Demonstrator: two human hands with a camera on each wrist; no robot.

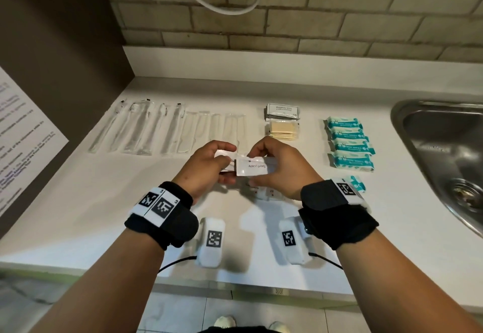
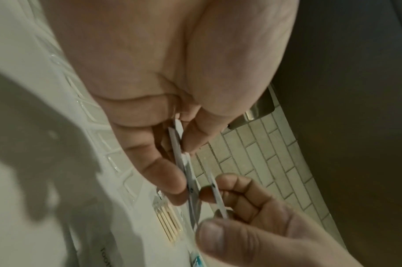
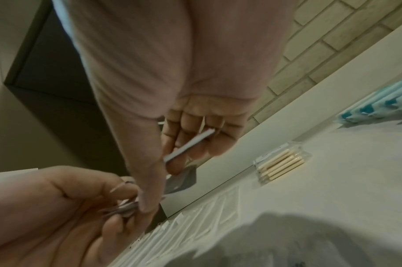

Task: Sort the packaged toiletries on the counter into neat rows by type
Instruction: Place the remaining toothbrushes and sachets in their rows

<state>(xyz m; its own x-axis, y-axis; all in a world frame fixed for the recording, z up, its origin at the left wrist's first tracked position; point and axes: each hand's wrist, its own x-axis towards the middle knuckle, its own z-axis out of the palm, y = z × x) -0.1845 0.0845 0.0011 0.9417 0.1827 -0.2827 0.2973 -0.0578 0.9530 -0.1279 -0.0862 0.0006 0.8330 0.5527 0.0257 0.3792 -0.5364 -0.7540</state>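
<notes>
Above the middle of the white counter [image 1: 104,202], both hands hold flat white toothpaste sachets. My right hand [image 1: 253,166] pinches one sachet [image 1: 262,168] printed "tooth paste" by its long edges. My left hand [image 1: 226,162] pinches other white sachets [image 1: 221,154] that partly tuck behind it. In the left wrist view, the left hand's thumb and fingers clamp thin sachet edges [image 2: 177,142], and the right hand's sachet [image 2: 216,195] crosses them. Its edge [image 3: 190,146] also shows in the right wrist view. More sachets [image 1: 262,193] lie on the counter under my hands.
At the back stand a row of clear-wrapped long items [image 1: 146,128], a pile of shampoo sachets [image 1: 283,111], a pack of wooden sticks [image 1: 283,130] and a column of teal packets [image 1: 350,147]. One teal packet [image 1: 357,184] lies apart. A steel sink [image 1: 441,149] is at the right.
</notes>
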